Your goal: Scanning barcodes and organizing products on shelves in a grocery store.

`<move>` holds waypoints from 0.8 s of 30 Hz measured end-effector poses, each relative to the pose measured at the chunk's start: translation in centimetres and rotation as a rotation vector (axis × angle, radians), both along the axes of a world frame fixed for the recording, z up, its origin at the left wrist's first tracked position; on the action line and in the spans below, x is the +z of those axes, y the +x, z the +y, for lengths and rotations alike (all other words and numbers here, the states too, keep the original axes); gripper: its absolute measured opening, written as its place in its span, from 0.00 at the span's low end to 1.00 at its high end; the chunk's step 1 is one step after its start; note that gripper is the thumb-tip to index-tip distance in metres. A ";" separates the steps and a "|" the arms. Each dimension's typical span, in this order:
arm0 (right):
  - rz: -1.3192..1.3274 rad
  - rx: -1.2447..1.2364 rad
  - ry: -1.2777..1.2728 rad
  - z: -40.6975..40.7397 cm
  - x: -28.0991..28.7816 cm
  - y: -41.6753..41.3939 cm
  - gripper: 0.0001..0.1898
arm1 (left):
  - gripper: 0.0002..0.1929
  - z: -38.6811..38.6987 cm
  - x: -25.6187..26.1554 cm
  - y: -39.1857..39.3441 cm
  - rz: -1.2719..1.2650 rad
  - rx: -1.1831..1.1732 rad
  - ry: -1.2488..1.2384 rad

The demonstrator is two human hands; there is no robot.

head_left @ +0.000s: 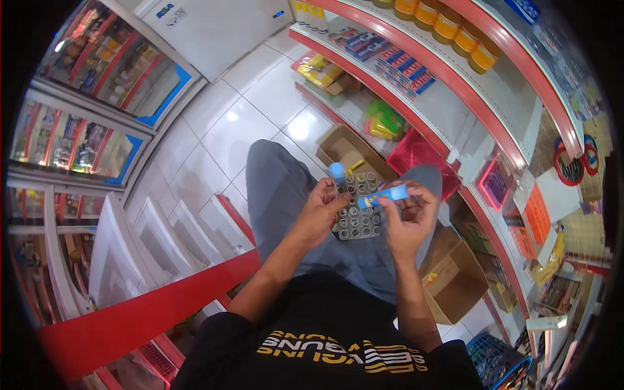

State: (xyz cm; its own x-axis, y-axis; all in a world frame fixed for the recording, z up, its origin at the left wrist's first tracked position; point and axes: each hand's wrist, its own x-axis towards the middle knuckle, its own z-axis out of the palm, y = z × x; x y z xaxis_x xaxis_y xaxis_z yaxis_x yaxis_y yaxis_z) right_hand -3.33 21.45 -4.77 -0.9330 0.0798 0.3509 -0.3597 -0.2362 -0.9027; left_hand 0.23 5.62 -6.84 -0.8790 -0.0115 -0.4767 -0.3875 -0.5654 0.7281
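Note:
Over my lap is a grey tray with rows of round holes, its far end near an open cardboard box. My left hand grips the tray's left edge, thumb lying over the top. Just beyond those fingers a light blue capped tube stands up at the tray's far left corner; whether it sits in a hole or is held is hidden. Between the thumb and fingers of my right hand is a blue printed tube, held nearly level above the tray's right side.
The cardboard box stands on the floor beyond my knees, and another open carton is at my right. A pink basket sits by the stocked red-edged shelves. White shelf parts and a red panel are at left.

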 end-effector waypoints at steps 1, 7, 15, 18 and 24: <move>0.007 0.009 -0.004 -0.7 0.0 -0.2 0.24 | 0.16 -0.1 0.9 -0.2 0.068 0.011 -0.044; 0.145 -0.038 0.115 -4.6 0.8 -1.2 0.24 | 0.21 -0.3 2.1 0.1 0.265 0.185 -0.261; 0.195 -0.052 0.216 -5.7 1.5 -1.8 0.22 | 0.22 -0.4 2.7 0.2 0.323 0.182 -0.415; 0.253 -0.103 0.295 -5.7 0.8 -1.3 0.23 | 0.21 0.1 2.3 0.5 0.385 0.210 -0.351; 0.266 -0.060 0.342 -5.9 1.1 -0.6 0.23 | 0.18 0.1 0.3 0.8 0.374 0.231 -0.735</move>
State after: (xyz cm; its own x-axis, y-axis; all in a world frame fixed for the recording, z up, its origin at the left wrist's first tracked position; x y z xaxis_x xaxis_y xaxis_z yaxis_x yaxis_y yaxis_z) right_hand -3.92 15.55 -3.64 -0.8036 -0.0317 0.5943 -0.5945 0.0883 -0.7992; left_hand 1.00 5.67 -6.56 -0.9145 -0.4024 0.0425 0.0176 0.0654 0.9977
